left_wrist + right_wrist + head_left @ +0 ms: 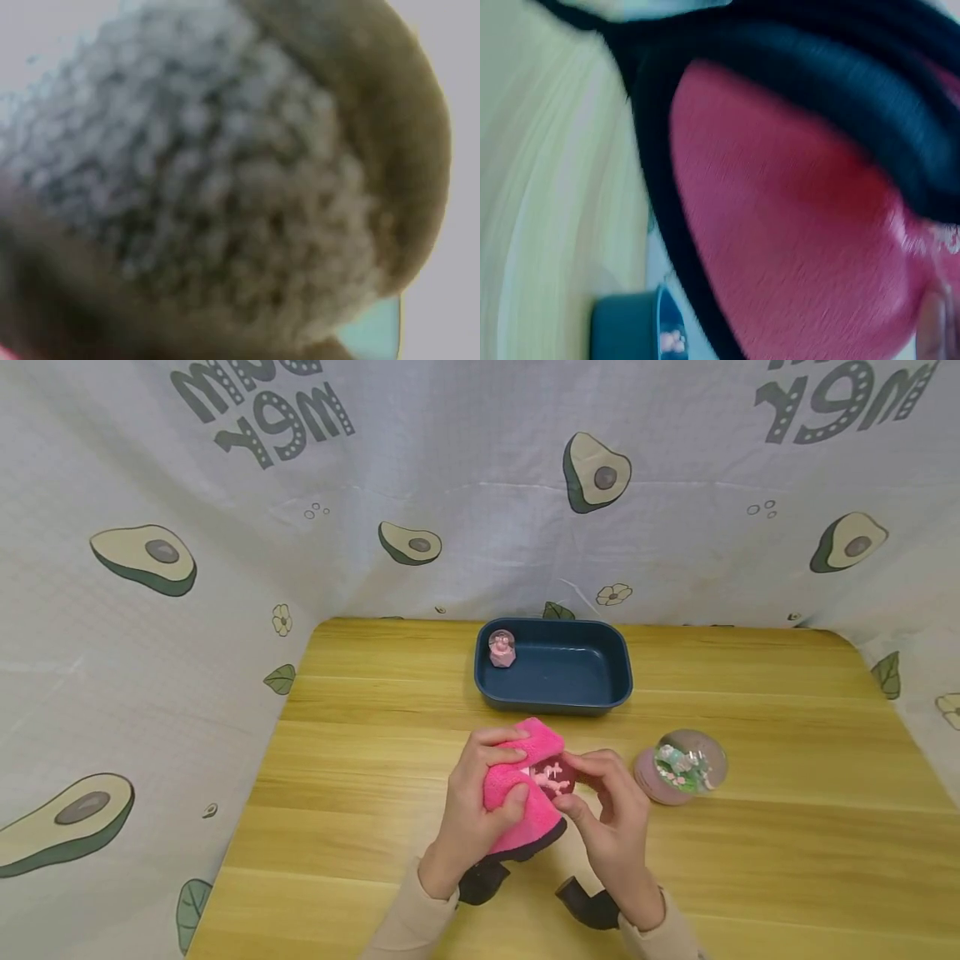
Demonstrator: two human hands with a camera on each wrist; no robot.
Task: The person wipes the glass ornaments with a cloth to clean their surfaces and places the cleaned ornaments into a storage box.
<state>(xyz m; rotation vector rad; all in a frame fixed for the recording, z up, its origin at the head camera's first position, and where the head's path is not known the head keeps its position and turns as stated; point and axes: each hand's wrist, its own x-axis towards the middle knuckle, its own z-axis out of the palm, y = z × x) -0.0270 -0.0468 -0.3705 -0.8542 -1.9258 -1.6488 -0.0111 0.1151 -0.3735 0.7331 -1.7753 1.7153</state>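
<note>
My left hand [480,797] grips a fluffy pink cloth [536,822] with a dark edge, wrapped around a small snow globe [551,775] with light pink figures inside. Thumb and fingers of my right hand [615,814] pinch the globe's exposed rounded side. The globe's other end is hidden in the cloth. In the right wrist view the cloth [780,210] hangs large and close, with a fingertip [931,322] at the lower right. A blurred, nubby cloth surface [202,165] fills most of the left wrist view.
Behind the hands stands a dark blue bin [553,703] with a small pink snow globe [502,649] in its left back corner. To the right of my right hand, a larger globe [686,764] on a pink base rests on the wooden table [810,777]. Avocado-print fabric [495,527] surrounds the table.
</note>
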